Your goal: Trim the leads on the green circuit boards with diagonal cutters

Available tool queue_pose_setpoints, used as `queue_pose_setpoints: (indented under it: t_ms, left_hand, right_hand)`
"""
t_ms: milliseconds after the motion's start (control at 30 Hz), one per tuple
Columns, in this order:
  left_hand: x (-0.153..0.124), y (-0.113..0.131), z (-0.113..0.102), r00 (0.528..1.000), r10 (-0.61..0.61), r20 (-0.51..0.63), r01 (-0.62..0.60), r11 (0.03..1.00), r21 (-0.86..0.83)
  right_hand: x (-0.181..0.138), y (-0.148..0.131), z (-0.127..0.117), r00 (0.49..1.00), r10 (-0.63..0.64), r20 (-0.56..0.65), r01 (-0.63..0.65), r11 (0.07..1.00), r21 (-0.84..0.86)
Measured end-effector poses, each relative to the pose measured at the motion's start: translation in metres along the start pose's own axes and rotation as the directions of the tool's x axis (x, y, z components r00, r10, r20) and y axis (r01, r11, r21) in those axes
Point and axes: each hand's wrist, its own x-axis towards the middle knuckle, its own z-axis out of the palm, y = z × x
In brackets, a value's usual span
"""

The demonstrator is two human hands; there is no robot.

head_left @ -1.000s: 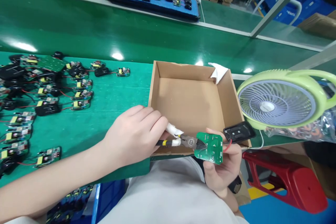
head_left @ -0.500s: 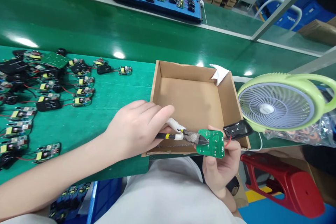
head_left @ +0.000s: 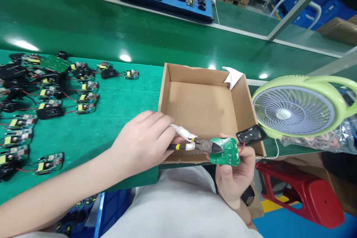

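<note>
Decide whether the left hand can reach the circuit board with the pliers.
Likely yes: the left hand holds the pliers with their tips at the circuit board, whose upward face the right hand leaves mostly uncovered.

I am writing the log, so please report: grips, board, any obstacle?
Left grip shut on taped pliers. Right grip holds green circuit board. Plier tips over its face. Nothing visibly blocking.

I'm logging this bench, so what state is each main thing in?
Flat green circuit board: held in right hand
Black plastic shell: recessed side showing
Steel pliers with white-wrapped handle: gripped in left hand, tips over board
Brown cardboard box: open-topped
Round lime-green plastic fan: cannot tell whether running
Black-and-yellow wired assemblies: spread out left of box
</note>
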Motion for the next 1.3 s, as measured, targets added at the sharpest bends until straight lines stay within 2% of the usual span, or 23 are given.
queue_pose_setpoints:
  t_ms: [233, 333, 500, 600, 733, 833, 967, 1133, 1300]
  left_hand:
    - [-0.006, -0.005, 0.0, 0.994, -0.109, 0.007, 0.109, 0.99, -0.084]
    - [-0.008, -0.005, -0.001, 0.995, -0.095, 0.039, 0.099, 0.988, -0.12]
    - [-0.011, -0.004, 0.0, 0.994, -0.091, 0.057, 0.098, 0.988, -0.118]
    - [-0.013, -0.002, 0.0, 0.994, -0.109, 0.031, 0.112, 0.984, -0.139]
    - [-0.014, 0.001, -0.001, 0.985, -0.153, 0.085, 0.164, 0.975, -0.149]
    - [-0.012, 0.002, -0.001, 0.988, -0.13, 0.087, 0.141, 0.981, -0.135]
    - [-0.009, 0.002, -0.001, 0.996, -0.036, 0.085, 0.048, 0.989, -0.141]
    - [-0.01, 0.005, 0.002, 0.996, -0.033, 0.085, 0.047, 0.985, -0.167]
    - [-0.01, 0.004, 0.006, 0.995, -0.025, 0.094, 0.039, 0.989, -0.146]
  right_hand:
    - [0.002, -0.005, 0.002, 0.997, 0.08, -0.001, -0.08, 0.994, 0.073]
    - [0.006, -0.009, 0.002, 0.989, 0.147, 0.025, -0.149, 0.975, 0.163]
    - [0.013, -0.012, 0.001, 0.928, 0.345, 0.142, -0.371, 0.892, 0.258]
    - [0.014, -0.011, 0.001, 0.896, 0.404, 0.183, -0.441, 0.851, 0.286]
    - [0.013, -0.013, 0.001, 0.867, 0.434, 0.245, -0.497, 0.797, 0.345]
    - [0.011, -0.015, 0.002, 0.877, 0.414, 0.245, -0.479, 0.8, 0.361]
    - [0.008, -0.013, 0.003, 0.933, 0.319, 0.167, -0.356, 0.888, 0.292]
    - [0.004, -0.008, 0.003, 0.972, 0.17, 0.161, -0.204, 0.952, 0.228]
    - [0.001, -0.006, 0.005, 0.986, 0.104, 0.126, -0.123, 0.981, 0.148]
